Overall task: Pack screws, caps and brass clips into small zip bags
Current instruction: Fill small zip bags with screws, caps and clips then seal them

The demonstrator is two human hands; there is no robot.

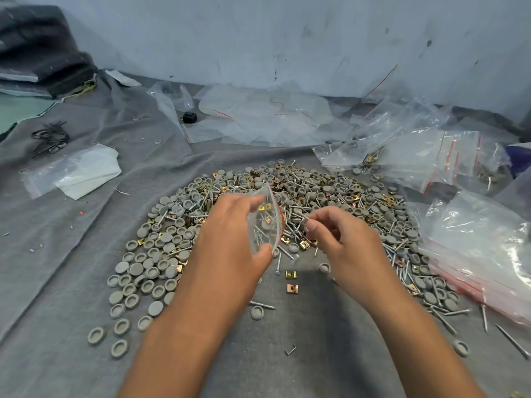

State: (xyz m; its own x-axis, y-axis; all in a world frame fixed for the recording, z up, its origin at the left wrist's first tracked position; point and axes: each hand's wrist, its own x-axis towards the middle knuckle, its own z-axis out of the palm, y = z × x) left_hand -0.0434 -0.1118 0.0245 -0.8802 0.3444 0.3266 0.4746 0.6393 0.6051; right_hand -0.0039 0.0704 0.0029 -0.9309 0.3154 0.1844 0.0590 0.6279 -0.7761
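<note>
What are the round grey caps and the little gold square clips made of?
The round grey caps look like matte plastic: dull, even grey, no shine. The little gold square clips look like brass-coloured metal: they glint yellow. Plated or solid brass, I can't tell.

Two hands over the pile, left hand (pixel 230 225) and right hand (pixel 339 242), and one small zip bag (pixel 265 222) held open. Grey caps (pixel 161 254), screws (pixel 298 216) and brass clips (pixel 290 274): way too many to count, easily hundreds. One stack of empty bags (pixel 482 254) sits on the right, exact number no idea.
</note>
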